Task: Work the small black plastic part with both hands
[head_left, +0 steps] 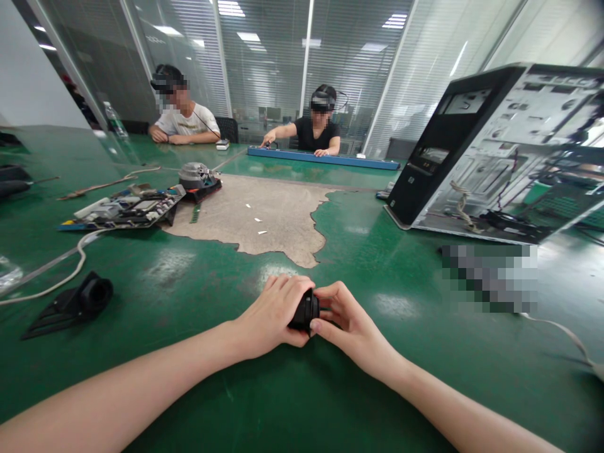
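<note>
Close in front of me, both hands meet at a small black object with a ringed, lens-like end (pixel 309 308). My left hand (pixel 276 308) wraps over its left side, the fingers laid across the top and the thumb below. My right hand (pixel 349 321) pinches the ringed right end between thumb and fingers. Much of the object is hidden by the hands, so its exact kind cannot be made out. It is held low over the green tabletop (pixel 226 402).
An opened computer tower (pixel 453 151) stands at right, near a blurred-out item (pixel 486 277). At left lie a circuit board (pixel 132 204), a cooling fan unit (pixel 199 178), a black plastic part (pixel 78 301) and a white cable (pixel 81 251). Two people sit opposite, one behind a blue bar (pixel 325 158).
</note>
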Demonstrator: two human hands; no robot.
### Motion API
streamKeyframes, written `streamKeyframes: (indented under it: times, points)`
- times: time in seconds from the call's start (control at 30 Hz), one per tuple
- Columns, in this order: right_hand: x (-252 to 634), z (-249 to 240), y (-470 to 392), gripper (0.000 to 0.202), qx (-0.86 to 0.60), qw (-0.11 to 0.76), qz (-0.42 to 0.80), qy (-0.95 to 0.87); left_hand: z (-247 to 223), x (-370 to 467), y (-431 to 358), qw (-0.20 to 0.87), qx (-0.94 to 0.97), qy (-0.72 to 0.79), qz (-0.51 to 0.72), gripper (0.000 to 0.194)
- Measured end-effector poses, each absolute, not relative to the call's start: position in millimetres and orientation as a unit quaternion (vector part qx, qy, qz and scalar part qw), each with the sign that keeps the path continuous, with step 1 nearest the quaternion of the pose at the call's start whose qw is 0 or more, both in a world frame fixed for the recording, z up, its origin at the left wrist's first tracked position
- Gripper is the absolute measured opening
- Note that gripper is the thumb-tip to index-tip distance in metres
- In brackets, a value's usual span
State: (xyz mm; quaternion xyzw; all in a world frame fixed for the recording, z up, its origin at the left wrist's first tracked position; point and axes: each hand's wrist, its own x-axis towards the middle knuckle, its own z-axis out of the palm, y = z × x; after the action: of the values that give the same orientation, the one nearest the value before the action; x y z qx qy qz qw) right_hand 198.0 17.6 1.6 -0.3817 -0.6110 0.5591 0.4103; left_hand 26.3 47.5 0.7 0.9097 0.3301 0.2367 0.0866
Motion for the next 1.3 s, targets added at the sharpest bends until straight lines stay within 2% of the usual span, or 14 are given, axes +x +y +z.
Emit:
streamKeyframes:
  times: [0.2,0.6,0.77,1.1,1.3]
  points:
    - [197.7,-1.7,16.7,0.018,-0.379,0.428,0.557,-0.602,0.1,26.6,47.8,0.084,0.908,0.331,0.241,0.057]
    - [196.8,0.6,17.1,0.027,-0.379,0.414,0.548,-0.62,0.1,25.7,47.7,0.087,0.909,0.329,0.239,0.056]
    - [196.0,-0.4,16.9,0.019,-0.387,0.428,0.553,-0.601,0.2,27.2,47.9,0.082,0.907,0.331,0.247,0.055]
    - [197.8,1.6,17.1,0.026,-0.383,0.409,0.56,-0.61,0.2,25.9,47.6,0.09,0.908,0.331,0.241,0.056]
    - [197.1,-1.7,17.7,0.018,-0.386,0.433,0.55,-0.601,1.4,26.8,47.1,0.09,0.907,0.332,0.244,0.056]
